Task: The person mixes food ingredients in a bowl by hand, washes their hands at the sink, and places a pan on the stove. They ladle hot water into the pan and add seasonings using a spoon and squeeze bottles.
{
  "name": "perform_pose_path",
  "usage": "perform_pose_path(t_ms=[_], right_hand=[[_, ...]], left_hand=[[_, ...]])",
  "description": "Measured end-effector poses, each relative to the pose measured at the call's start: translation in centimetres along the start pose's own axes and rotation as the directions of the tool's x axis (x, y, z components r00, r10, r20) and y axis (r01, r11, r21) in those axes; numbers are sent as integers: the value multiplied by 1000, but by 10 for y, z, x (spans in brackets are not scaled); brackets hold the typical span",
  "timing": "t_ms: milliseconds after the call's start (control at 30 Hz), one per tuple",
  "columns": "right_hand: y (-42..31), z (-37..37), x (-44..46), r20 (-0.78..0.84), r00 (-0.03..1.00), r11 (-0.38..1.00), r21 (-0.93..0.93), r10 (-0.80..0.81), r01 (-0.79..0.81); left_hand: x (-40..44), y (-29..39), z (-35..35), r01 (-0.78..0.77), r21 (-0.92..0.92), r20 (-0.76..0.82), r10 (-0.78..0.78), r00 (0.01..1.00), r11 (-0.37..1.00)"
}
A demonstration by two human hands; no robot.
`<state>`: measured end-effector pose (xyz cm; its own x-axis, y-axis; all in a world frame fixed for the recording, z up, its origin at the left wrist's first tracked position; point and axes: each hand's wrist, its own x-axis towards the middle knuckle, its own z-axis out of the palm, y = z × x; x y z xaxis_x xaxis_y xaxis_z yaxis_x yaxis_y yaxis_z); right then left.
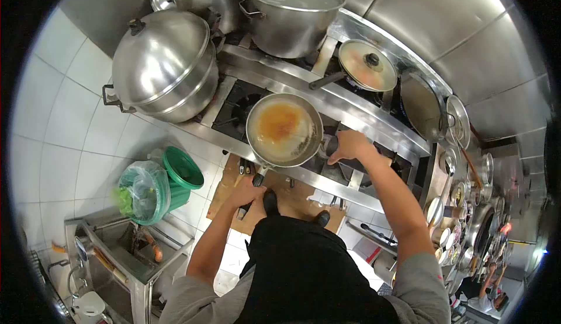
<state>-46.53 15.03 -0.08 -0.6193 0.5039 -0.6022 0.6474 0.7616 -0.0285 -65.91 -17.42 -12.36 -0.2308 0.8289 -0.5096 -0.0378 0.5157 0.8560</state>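
A round frying pan [284,130] with an orange-brown patch in a thin layer of liquid or oil is over the front of the stove. Its black handle points down toward me, and my left hand [245,194] is closed round the handle's end. Just right of the pan's rim is my right hand [352,146], with its fingers curled over a burner. Something dark and grey shows at its fingertips, but I cannot make out what it is.
Behind stand a domed steamer pot [160,61], a large stockpot [292,14], a lidded pan [367,67] and a wok [422,105]. At left are a green bin [182,169] and a sink [131,239]. Bowls crowd the right, where another person [485,300] stands.
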Motion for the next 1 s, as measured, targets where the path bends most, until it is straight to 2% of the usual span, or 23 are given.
perform_pose_path(t_ms=[67,100,200,233,333,367,467,500,533,600,633,667,700,733,800,867,933,1000], right_hand=[[-2,15,3,-120,993,965,258,-17,48],[-6,22,1,-136,990,851,515,-37,103],[-18,58,12,-381,924,650,691,-45,316],[-27,56,5,-325,946,560,782,-10,275],[-36,92,5,-572,816,456,750,84,479],[-32,102,-2,-548,833,420,775,73,472],[-32,121,-30,-557,797,127,830,233,543],[-25,122,-45,-605,763,46,790,230,612],[-20,111,-71,-608,745,22,779,275,627],[10,110,-120,-634,708,158,769,312,619],[26,111,-149,-661,656,242,748,365,618],[43,112,-178,-686,609,324,726,399,606],[60,113,-213,-622,648,202,771,439,604],[78,114,-247,-651,562,366,755,510,543],[113,121,-309,-571,513,214,775,641,595],[153,122,-372,-542,380,282,780,749,559],[214,163,-425,-520,185,472,845,834,252],[259,173,-471,-446,49,397,838,894,374]], left_hand=[[6,4,-15,54,103,-75,-46,996,993],[9,5,-23,83,154,-116,-66,991,985],[47,-49,-46,9,187,-171,23,985,982],[46,-38,-52,31,124,-162,-11,987,992],[50,-12,-64,68,-2,-142,-67,988,998],[51,-9,-68,62,-7,-149,-62,987,998],[64,-38,-79,11,43,-201,-3,979,999],[68,-44,-82,-1,57,-202,13,979,998],[59,-29,-82,116,70,-210,-99,973,991],[66,-43,-84,120,-35,-235,-125,964,992],[64,-27,-80,118,46,-232,-104,967,992],[82,-63,-101,153,-67,-199,-164,966,986],[53,-4,-65,121,-32,-267,-125,956,992],[55,-3,-67,97,-33,-235,-102,967,995],[72,-24,-85,192,16,-304,-178,936,981],[65,-4,-78,198,44,-265,-179,947,979],[57,10,-61,249,-27,-414,-237,879,968],[50,16,-55,265,-67,-539,-258,802,962]])
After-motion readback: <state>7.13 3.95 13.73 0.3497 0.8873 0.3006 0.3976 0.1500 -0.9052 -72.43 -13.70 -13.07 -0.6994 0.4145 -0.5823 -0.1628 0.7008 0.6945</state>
